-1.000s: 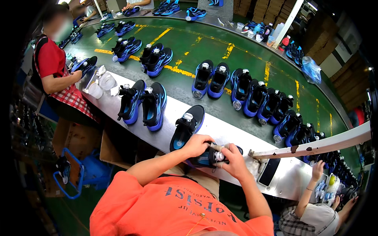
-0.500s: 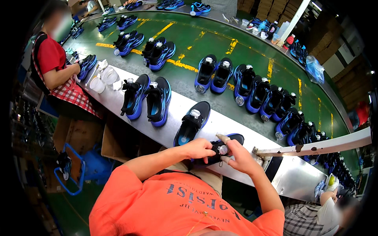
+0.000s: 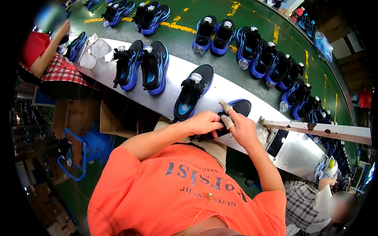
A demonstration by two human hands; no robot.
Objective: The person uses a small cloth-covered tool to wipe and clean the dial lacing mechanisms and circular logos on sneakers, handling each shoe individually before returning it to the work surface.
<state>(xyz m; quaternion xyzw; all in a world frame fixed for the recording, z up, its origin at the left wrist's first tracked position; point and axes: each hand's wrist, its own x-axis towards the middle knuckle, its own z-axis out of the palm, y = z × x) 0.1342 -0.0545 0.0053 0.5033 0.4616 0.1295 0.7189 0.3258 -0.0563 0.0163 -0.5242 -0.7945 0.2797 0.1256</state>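
Note:
A black and blue sneaker lies on the metal bench edge in front of me, its toe pointing away to the right. Over its tongue and lacing, my left hand is closed, fingertips pinched on the upper. My right hand grips the same place from the other side, its thumb and index finger wearing pale finger covers. Both hands hide the middle of the shoe. Just left stands a matching sneaker with a clear piece on its tongue, touched by neither hand. Further left are two more upright sneakers.
Several sneakers stand on the green surface beyond the bench. Clear plastic cups sit at the left. A white rusty bar crosses at right. One co-worker is at left, another at right.
My view has tilted, so the bench and shoes sit higher in the picture. My right thumb has shifted over the tongue, covering the clear round piece. The co-worker at left has raised an arm.

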